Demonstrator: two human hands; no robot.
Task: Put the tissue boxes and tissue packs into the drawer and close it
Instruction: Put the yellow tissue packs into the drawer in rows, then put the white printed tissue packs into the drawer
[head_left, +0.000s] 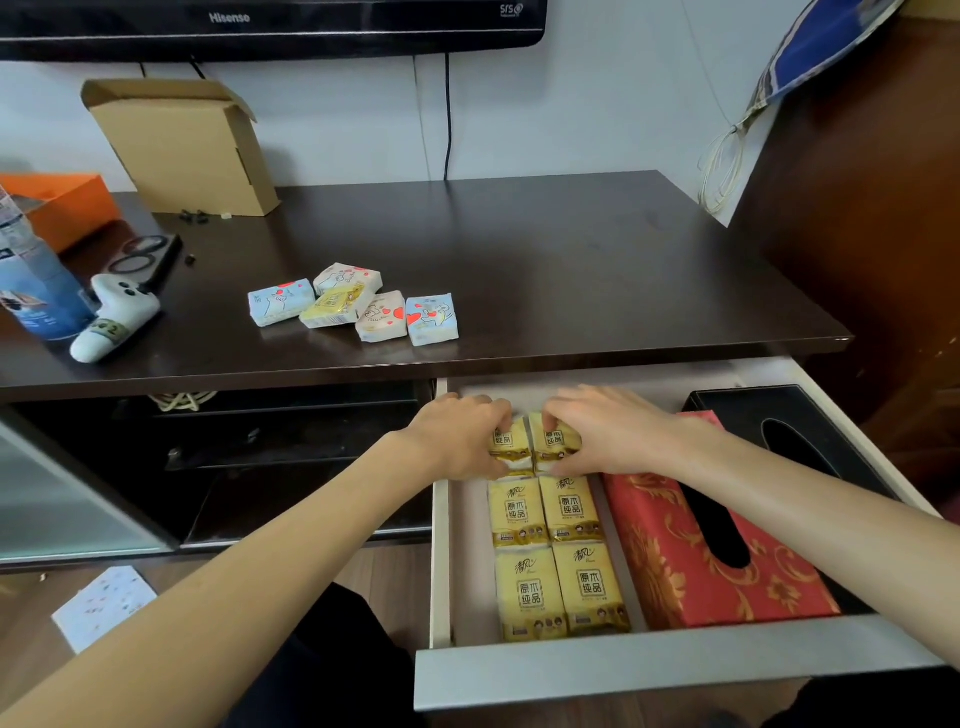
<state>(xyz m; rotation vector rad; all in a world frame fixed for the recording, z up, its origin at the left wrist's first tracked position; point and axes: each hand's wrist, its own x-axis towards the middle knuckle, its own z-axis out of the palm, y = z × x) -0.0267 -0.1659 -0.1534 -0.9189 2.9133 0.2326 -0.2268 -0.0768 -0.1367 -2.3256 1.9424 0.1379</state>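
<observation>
Head view: drawer (675, 670) stands open at lower right of frame. Left hand (457, 441) and right hand (602, 431) each grip a yellow tissue pack (511, 447) in the back row. Four yellow packs (558, 561) lie nearer front, beside red tissue box (675, 561) and black tissue box (789, 421). Five small packs (358, 304) remain on the tabletop (571, 260), centre frame.

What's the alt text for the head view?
Left hand and right hand each grip a yellow tissue pack in the open drawer, beside a red tissue box. Five small packs remain on the dark tabletop.
</observation>
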